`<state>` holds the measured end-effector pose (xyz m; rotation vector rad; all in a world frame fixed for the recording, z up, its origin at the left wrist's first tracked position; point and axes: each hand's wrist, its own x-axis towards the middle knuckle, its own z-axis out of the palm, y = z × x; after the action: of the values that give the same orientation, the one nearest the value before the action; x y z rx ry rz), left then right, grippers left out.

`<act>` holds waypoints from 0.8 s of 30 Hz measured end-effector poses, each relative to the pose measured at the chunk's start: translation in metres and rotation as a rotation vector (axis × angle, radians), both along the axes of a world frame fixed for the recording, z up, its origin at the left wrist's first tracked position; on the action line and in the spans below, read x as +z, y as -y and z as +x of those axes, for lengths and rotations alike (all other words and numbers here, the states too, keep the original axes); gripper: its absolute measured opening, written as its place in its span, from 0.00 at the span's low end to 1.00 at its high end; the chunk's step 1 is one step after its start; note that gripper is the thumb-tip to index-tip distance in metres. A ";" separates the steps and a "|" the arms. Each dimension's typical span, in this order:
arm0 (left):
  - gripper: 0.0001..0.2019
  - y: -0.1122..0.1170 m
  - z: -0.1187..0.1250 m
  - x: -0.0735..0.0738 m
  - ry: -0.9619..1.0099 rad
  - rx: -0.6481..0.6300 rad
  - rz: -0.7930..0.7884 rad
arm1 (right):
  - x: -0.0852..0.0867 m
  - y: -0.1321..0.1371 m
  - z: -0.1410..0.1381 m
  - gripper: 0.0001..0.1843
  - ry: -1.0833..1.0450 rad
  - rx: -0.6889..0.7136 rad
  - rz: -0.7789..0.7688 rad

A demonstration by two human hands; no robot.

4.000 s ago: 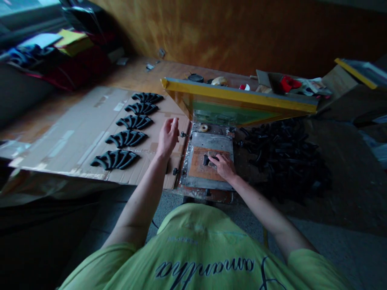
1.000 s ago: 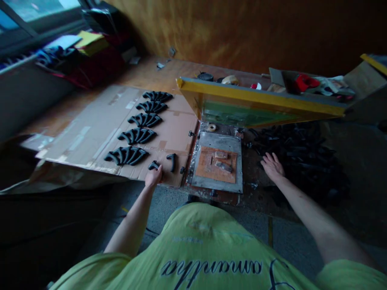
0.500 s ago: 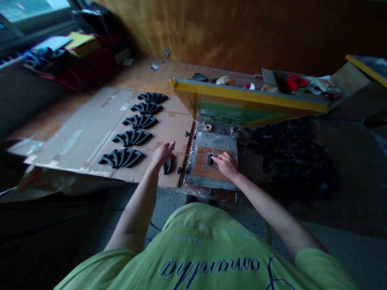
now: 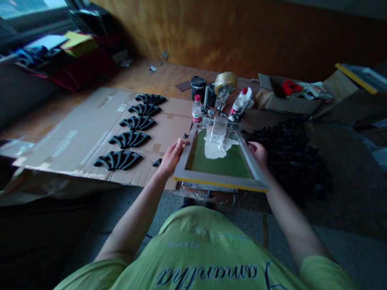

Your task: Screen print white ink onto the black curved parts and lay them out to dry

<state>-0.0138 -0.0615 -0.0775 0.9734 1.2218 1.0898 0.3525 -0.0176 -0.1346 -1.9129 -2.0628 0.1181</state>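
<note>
- At the press [image 4: 205, 196], left hand [image 4: 171, 155] and right hand [image 4: 257, 154] are gripping the screen frame [image 4: 217, 180] by its side rails, fingers curling over them.
- White ink [image 4: 215, 149] is pooling on its green mesh.
- Behind it, a red-capped bottle [image 4: 197, 109] is standing by a black jar [image 4: 198, 86], label unreadable.

Screen frame [image 4: 220, 180] between cardboard sheet [image 4: 75, 137] (part stacks [image 4: 129, 139] on it) at left and parts pile [image 4: 290, 149] at right
</note>
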 end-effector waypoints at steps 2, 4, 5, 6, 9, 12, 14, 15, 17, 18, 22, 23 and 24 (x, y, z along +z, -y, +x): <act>0.29 0.016 -0.003 -0.032 -0.070 -0.027 -0.096 | 0.014 -0.013 -0.007 0.26 -0.079 0.011 0.089; 0.33 0.024 -0.003 -0.061 -0.132 -0.017 -0.163 | 0.026 -0.023 -0.033 0.30 -0.125 0.099 0.178; 0.35 0.025 -0.001 -0.072 -0.160 -0.007 -0.184 | 0.030 -0.027 -0.050 0.33 -0.111 0.157 0.194; 0.35 0.025 0.000 -0.080 -0.189 0.004 -0.197 | 0.032 -0.029 -0.066 0.33 -0.071 0.207 0.182; 0.32 0.022 0.000 -0.094 -0.261 0.012 -0.199 | 0.030 -0.028 -0.103 0.19 0.061 0.297 0.042; 0.29 0.019 -0.001 -0.096 -0.292 0.006 -0.197 | 0.019 -0.009 -0.114 0.04 0.114 0.385 -0.065; 0.28 0.020 -0.001 -0.098 -0.300 0.012 -0.208 | 0.013 0.011 -0.111 0.03 0.131 0.479 -0.067; 0.28 0.020 -0.002 -0.099 -0.298 0.012 -0.211 | 0.012 0.022 -0.107 0.06 0.141 0.538 -0.058; 0.27 0.020 -0.001 -0.101 -0.292 0.006 -0.207 | 0.015 0.038 -0.100 0.11 0.159 0.655 -0.052; 0.27 0.020 -0.001 -0.102 -0.291 0.003 -0.203 | 0.017 0.043 -0.097 0.12 0.164 0.704 -0.063; 0.26 0.019 -0.001 -0.104 -0.301 0.019 -0.196 | 0.028 0.038 -0.093 0.09 0.128 0.735 -0.116; 0.26 0.019 -0.001 -0.104 -0.298 0.023 -0.194 | 0.028 0.035 -0.095 0.07 0.113 0.694 -0.101; 0.26 0.019 -0.002 -0.104 -0.290 0.025 -0.191 | 0.026 0.034 -0.098 0.07 0.101 0.645 -0.071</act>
<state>-0.0153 -0.0804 -0.1819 0.9928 1.5476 0.8514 0.2548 -0.0517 -0.1084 -1.2348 -2.6992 0.2467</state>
